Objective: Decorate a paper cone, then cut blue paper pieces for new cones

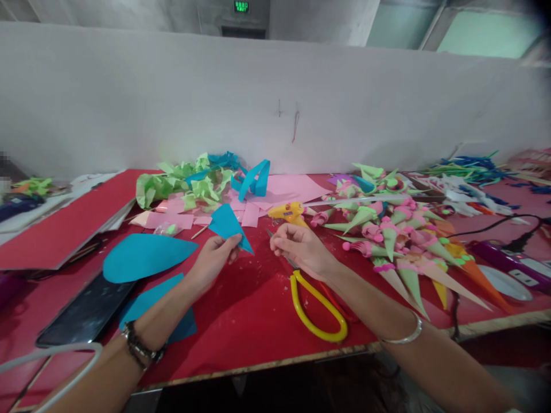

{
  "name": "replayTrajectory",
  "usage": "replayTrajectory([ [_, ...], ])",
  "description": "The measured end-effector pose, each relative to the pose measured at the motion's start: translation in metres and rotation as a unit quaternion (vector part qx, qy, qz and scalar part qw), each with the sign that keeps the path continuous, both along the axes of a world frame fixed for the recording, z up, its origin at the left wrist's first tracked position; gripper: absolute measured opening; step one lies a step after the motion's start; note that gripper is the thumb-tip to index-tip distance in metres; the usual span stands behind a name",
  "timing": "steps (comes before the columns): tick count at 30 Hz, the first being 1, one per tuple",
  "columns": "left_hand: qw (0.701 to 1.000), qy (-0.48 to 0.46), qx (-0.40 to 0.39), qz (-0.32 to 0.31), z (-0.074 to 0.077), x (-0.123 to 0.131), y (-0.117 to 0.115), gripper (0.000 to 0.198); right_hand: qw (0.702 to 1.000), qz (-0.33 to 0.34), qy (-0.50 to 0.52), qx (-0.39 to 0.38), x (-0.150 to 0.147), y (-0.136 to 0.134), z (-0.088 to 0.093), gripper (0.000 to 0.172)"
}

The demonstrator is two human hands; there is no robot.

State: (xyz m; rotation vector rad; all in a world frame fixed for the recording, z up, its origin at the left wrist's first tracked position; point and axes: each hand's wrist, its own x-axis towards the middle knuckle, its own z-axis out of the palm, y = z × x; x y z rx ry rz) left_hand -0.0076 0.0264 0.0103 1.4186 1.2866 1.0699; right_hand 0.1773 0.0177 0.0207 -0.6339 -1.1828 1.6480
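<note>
My left hand (219, 252) pinches a blue piece of paper (228, 222) with a pointed lower end, thumb on top. To the right, my right hand (301, 246) has its fingers curled together in a pinch; whether anything is in them is hidden. Below that hand lie scissors with a yellow handle (318, 321), their blades partly covered by it. Just behind it rests a yellow glue gun (286, 212) with a long clear glue stick. Beside my left forearm are a rounded blue paper piece (146, 257) and another blue sheet (185, 321), partly under the arm.
Green paper scraps (159, 186), a curled blue strip (252, 182) and pink paper (293, 189) lie at the back. Several small paper cones (390, 235) pile up at the right, near a purple power strip (508, 261). A phone (86, 312) lies at the left.
</note>
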Motion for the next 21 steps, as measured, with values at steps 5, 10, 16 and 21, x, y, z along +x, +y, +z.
replayTrajectory([
  [5,1.000,0.001,0.005,0.005,0.0010,0.0007,-0.0012,0.041,1.000,-0.013,-0.004,0.007,-0.0001,-0.0015,0.0027,0.026],
  [10,1.000,-0.004,0.001,-0.001,-0.0006,-0.0002,-0.0004,0.043,1.000,-0.009,-0.008,-0.007,-0.0007,-0.0019,0.0032,0.025],
  [16,1.000,0.022,-0.009,0.011,-0.0029,-0.0004,0.0001,0.042,1.000,-0.015,0.000,-0.013,-0.0015,0.0000,0.0001,0.021],
  [21,0.999,0.044,-0.012,0.008,-0.0037,-0.0003,-0.0002,0.042,0.999,-0.026,-0.024,0.031,-0.0005,0.0017,-0.0043,0.012],
])
